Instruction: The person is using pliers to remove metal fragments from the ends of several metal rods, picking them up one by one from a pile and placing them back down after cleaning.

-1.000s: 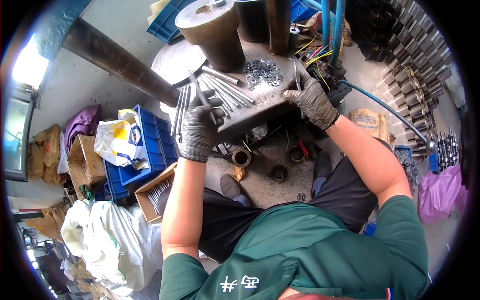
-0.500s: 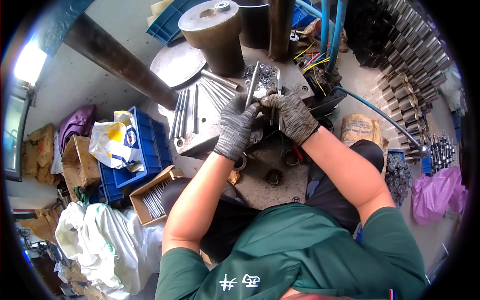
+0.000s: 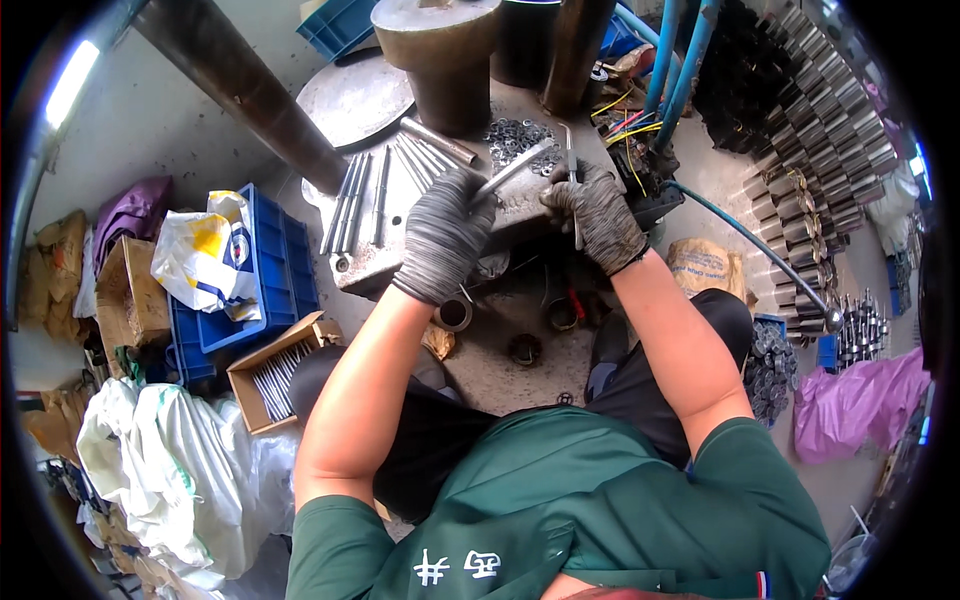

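Note:
My left hand (image 3: 445, 238), in a grey knit glove, is closed around a metal shaft (image 3: 518, 168) that slants up to the right. The shaft's far end lies in front of a pile of small dark rings (image 3: 516, 137) on the metal bench plate (image 3: 372, 272). A short gap to the right, my gloved right hand (image 3: 602, 218) is closed on a thin metal tool (image 3: 571, 152) with a bent tip, held upright. Its lower end shows beneath the fingers. Several slim shafts (image 3: 352, 203) lie side by side left of my left hand, with more beyond it and a thicker rod (image 3: 438, 141).
A heavy flanged steel cylinder (image 3: 440, 75) stands behind the shafts. Blue hoses (image 3: 688, 70) and loose wires (image 3: 632, 127) are at the right. An open carton of shafts (image 3: 272, 380) and blue crates (image 3: 285, 265) stand left; stacked metal sleeves (image 3: 835, 110) line the far right.
My hands have moved apart. The shaft in my left hand has tipped from nearly upright to slanting right, toward the ring pile. The whole view has shifted slightly.

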Demonstrator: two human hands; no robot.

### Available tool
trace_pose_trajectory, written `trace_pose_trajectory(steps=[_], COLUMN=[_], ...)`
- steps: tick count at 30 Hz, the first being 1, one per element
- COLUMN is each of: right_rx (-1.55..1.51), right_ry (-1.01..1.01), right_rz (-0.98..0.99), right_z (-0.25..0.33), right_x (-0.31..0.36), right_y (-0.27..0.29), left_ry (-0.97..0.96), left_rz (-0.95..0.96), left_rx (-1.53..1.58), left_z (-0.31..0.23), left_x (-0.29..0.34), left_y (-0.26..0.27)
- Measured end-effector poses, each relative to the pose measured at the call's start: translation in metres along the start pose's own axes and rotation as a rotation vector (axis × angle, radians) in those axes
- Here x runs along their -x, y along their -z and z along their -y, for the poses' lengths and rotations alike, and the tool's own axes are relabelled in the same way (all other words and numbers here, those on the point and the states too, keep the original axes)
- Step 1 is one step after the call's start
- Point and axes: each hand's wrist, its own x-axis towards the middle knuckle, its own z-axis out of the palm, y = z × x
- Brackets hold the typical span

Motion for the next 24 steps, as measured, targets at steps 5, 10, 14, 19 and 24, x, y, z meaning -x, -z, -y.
trace_pose_trajectory(steps=[5, 10, 14, 19, 24], right_rx=[0.981, 1.038, 0.184, -0.672, 0.355], right_ry=[0.402, 0.331, 0.178, -0.119, 0.286], right_rz=[-0.218, -0.232, -0.281, 0.059, 0.144], right_z=[-0.002, -0.002, 0.006, 0.038, 0.043], right_x=[-0.013, -0.017, -0.019, 0.014, 0.042], right_y=[0.020, 0.018, 0.030, 0.023, -0.013], left_ry=[0.312, 0.477, 0.415, 0.571, 0.660], left_rz=[0.018, 0.070, 0.052, 0.025, 0.036], left_rx=[0.630, 0.909, 1.177, 1.201, 1.183], left_z=[0.010, 0.015, 0.033, 0.027, 0.025], left_x=[-0.003, -0.005, 0.000, 0.005, 0.010], left_y=[0.006, 0.014, 0.021, 0.034, 0.039])
